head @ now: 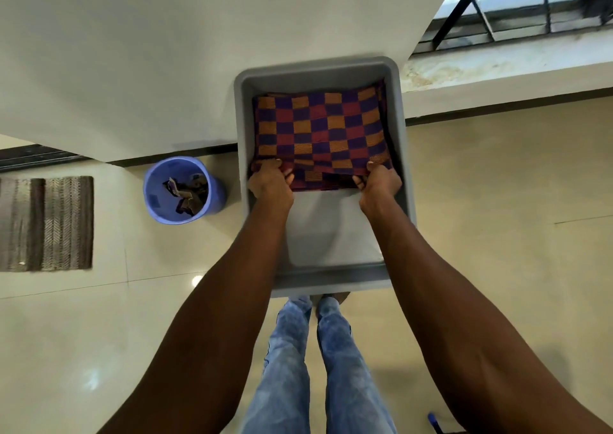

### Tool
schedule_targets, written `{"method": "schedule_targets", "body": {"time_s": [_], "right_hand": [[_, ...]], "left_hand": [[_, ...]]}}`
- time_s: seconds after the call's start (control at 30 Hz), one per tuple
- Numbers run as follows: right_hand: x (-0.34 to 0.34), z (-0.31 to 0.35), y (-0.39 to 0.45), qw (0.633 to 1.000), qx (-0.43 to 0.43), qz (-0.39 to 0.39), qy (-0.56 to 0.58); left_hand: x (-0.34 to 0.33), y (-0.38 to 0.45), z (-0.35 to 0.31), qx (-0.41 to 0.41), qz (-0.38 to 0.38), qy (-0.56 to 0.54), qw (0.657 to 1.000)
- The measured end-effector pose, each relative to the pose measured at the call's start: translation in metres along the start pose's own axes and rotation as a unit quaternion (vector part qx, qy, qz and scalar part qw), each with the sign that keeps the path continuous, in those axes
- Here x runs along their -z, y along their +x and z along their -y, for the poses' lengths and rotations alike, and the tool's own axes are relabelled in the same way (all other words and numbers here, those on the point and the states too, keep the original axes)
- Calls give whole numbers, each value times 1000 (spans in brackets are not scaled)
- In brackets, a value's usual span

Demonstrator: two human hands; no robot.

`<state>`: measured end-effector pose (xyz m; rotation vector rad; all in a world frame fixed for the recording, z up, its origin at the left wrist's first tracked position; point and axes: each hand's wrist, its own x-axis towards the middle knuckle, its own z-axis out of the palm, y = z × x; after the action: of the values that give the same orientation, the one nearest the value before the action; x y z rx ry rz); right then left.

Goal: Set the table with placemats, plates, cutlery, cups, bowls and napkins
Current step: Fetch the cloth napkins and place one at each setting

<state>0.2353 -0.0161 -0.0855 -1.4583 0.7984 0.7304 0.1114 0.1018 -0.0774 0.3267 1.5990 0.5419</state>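
Note:
A grey plastic tub (403,155) stands on the floor against the white wall. Inside it lies a stack of checkered placemats (320,128) in red, orange and purple, filling the far half. My left hand (270,181) grips the near left corner of the top placemat, thumb on top and fingers curled under the edge. My right hand (378,181) grips the near right corner the same way. The near half of the tub's bottom is bare grey. How many placemats are in the stack is hidden.
A blue waste bin (156,194) with crumpled scraps stands left of the tub. A brown striped floor mat (49,223) lies at the far left. A window with dark bars (517,12) is at the upper right. My jeans legs (315,367) are below the tub on beige tiles.

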Motion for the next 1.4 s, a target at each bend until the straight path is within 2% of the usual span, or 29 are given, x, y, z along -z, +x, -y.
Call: {"method": "schedule_targets", "body": {"time_s": [0.1,0.17,0.47,0.7,0.9,1.13,1.4], "right_hand": [[6,14,-29,998,39,17,-37],[11,26,-54,995,70,22,-67],[53,56,-162,964,176,10,-201],[82,60,-215,934,266,47,-233],[66,56,-241,886,359,94,-278],[55,46,-267,820,460,149,-305],[48,40,-272,800,475,156,-332]], "left_hand": [[9,-25,-10,-92,-28,106,990],[14,-48,-20,-131,-12,137,982],[49,-153,-56,-200,13,230,952],[70,-207,-51,-256,133,267,919],[66,-228,-52,-235,203,264,913],[67,-237,-59,-232,263,288,891],[70,-242,-65,-228,290,273,889]]}}
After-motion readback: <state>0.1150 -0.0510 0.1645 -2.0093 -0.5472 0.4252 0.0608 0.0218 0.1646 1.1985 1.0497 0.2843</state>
